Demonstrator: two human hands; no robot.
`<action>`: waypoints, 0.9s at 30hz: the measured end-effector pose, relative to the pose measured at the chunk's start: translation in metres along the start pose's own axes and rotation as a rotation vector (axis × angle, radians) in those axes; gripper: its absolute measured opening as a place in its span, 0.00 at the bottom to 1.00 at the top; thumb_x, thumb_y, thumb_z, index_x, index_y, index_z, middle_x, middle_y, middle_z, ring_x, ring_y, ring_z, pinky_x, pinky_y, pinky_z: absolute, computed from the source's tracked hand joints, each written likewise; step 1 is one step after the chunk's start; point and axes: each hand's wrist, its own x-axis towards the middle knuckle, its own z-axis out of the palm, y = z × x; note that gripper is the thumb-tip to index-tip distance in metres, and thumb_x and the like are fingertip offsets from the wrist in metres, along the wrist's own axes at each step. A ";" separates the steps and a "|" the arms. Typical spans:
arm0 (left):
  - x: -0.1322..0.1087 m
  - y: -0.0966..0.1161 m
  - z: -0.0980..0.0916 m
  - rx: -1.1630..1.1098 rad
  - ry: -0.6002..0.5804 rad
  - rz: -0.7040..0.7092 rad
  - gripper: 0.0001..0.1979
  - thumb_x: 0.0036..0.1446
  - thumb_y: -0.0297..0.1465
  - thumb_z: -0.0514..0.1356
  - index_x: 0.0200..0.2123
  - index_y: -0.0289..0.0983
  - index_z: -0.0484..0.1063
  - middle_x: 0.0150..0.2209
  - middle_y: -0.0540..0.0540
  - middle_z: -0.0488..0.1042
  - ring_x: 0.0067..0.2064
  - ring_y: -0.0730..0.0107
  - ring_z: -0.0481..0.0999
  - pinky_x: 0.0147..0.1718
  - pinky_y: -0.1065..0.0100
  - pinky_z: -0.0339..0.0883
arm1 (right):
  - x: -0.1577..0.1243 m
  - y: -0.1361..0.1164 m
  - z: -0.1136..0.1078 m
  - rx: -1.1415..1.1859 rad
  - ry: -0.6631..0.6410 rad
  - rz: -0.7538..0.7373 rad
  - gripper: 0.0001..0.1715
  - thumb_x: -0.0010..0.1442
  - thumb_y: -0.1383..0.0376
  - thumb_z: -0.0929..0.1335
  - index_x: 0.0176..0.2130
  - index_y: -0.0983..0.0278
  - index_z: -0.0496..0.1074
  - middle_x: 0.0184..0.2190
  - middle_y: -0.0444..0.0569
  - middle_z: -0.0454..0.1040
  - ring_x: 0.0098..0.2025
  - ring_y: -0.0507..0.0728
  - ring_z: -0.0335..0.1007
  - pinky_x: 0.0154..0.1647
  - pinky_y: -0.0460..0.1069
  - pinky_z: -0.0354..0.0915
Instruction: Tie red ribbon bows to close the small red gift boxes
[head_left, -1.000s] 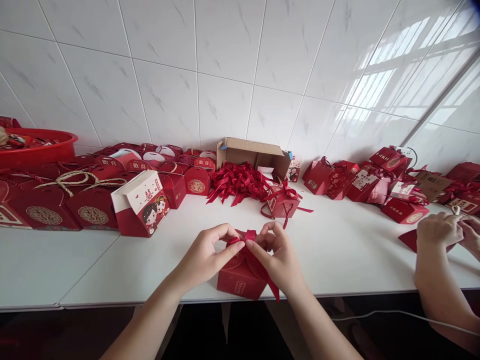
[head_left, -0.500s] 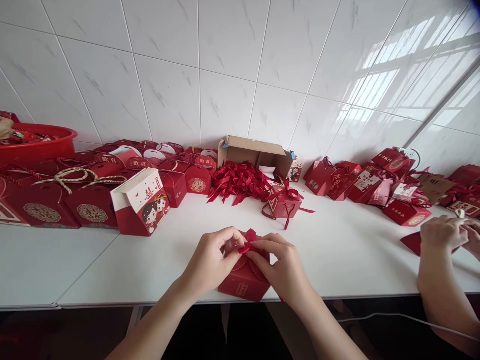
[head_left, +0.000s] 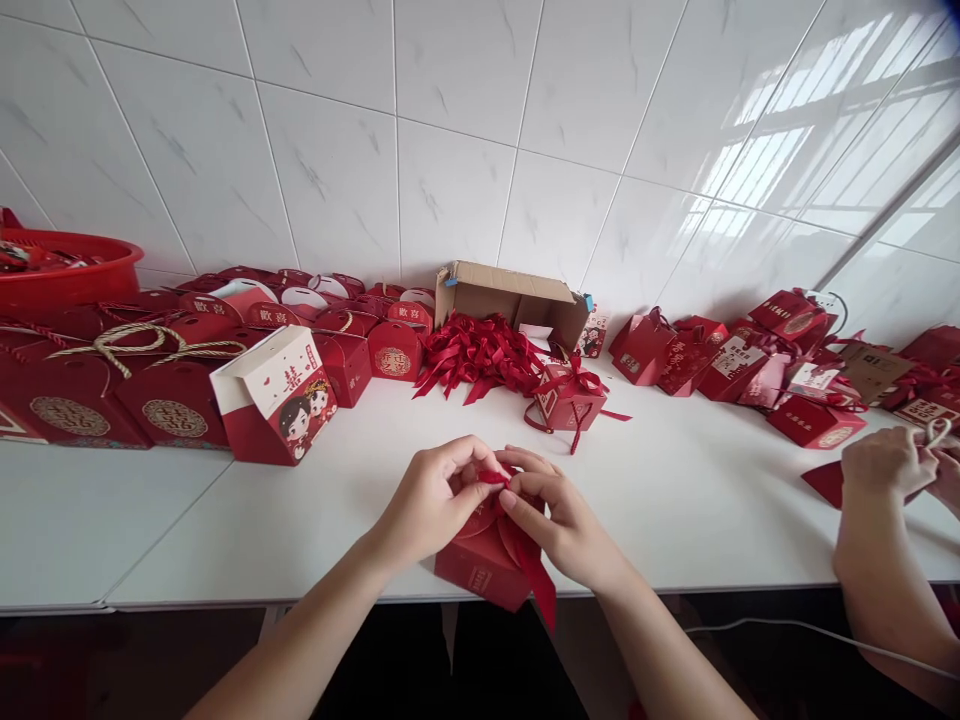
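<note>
A red gift box point(head_left: 480, 575) stands at the table's front edge, right before me. Red ribbon point(head_left: 541, 588) lies over its top, and one tail hangs down the box's right side. My left hand point(head_left: 439, 497) is closed, pinching the ribbon between thumb and fingers above the box's top. Close against it, my right hand point(head_left: 559, 515) also pinches the ribbon with thumb and forefinger. The fingers cover most of the ribbon's middle, so whether a knot is there cannot be seen.
Behind my hands lie a heap of red ribbons point(head_left: 480, 357), a cardboard box point(head_left: 517, 283) and a bow-tied red box point(head_left: 574, 400). Red boxes point(head_left: 180, 400) line the left, near a red basin point(head_left: 82, 270). More boxes point(head_left: 750, 360) sit right, beside a co-worker's hands point(head_left: 892, 465).
The ribbon's tail has come into view down the right of the box. My fingers have shifted slightly while keeping their pinch. The view has tilted a little.
</note>
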 end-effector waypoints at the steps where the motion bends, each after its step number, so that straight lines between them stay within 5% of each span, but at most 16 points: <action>1: 0.002 0.001 0.000 0.009 0.018 0.004 0.02 0.57 0.29 0.59 0.35 0.38 0.68 0.29 0.52 0.72 0.29 0.72 0.71 0.29 0.71 0.66 | 0.000 -0.001 0.002 0.021 0.030 0.018 0.18 0.63 0.55 0.65 0.27 0.63 0.73 0.53 0.54 0.73 0.62 0.66 0.60 0.61 0.61 0.51; 5: -0.005 0.009 -0.003 0.158 0.136 0.083 0.03 0.57 0.31 0.60 0.35 0.38 0.69 0.32 0.50 0.74 0.32 0.70 0.73 0.29 0.70 0.66 | 0.000 -0.003 0.008 0.085 0.158 0.079 0.22 0.61 0.51 0.65 0.28 0.64 0.76 0.49 0.56 0.75 0.54 0.65 0.68 0.52 0.57 0.62; 9: -0.017 0.017 -0.005 0.334 0.099 0.105 0.03 0.56 0.28 0.60 0.35 0.40 0.74 0.34 0.49 0.77 0.36 0.67 0.74 0.35 0.68 0.67 | 0.000 -0.002 0.009 0.086 0.147 0.088 0.21 0.60 0.52 0.66 0.28 0.63 0.77 0.47 0.55 0.75 0.56 0.65 0.67 0.52 0.56 0.63; 19: -0.010 0.007 -0.003 0.253 0.043 0.110 0.05 0.57 0.29 0.63 0.34 0.41 0.80 0.38 0.49 0.81 0.46 0.63 0.74 0.46 0.63 0.69 | -0.014 -0.007 0.004 0.011 0.131 0.107 0.19 0.63 0.53 0.64 0.31 0.61 0.76 0.52 0.54 0.73 0.60 0.66 0.62 0.55 0.59 0.60; 24: -0.011 0.005 -0.009 0.263 -0.002 0.089 0.06 0.57 0.27 0.61 0.33 0.41 0.79 0.35 0.49 0.79 0.41 0.65 0.76 0.40 0.66 0.71 | -0.024 -0.003 -0.002 -0.237 0.210 0.022 0.11 0.65 0.60 0.63 0.46 0.58 0.70 0.47 0.50 0.76 0.50 0.62 0.70 0.52 0.60 0.58; 27: -0.011 0.007 -0.011 0.251 -0.043 0.084 0.06 0.57 0.28 0.60 0.35 0.40 0.78 0.36 0.48 0.77 0.39 0.67 0.77 0.39 0.67 0.72 | -0.025 0.002 -0.005 -0.426 0.250 -0.060 0.09 0.64 0.65 0.64 0.46 0.58 0.68 0.42 0.48 0.77 0.46 0.60 0.71 0.51 0.60 0.57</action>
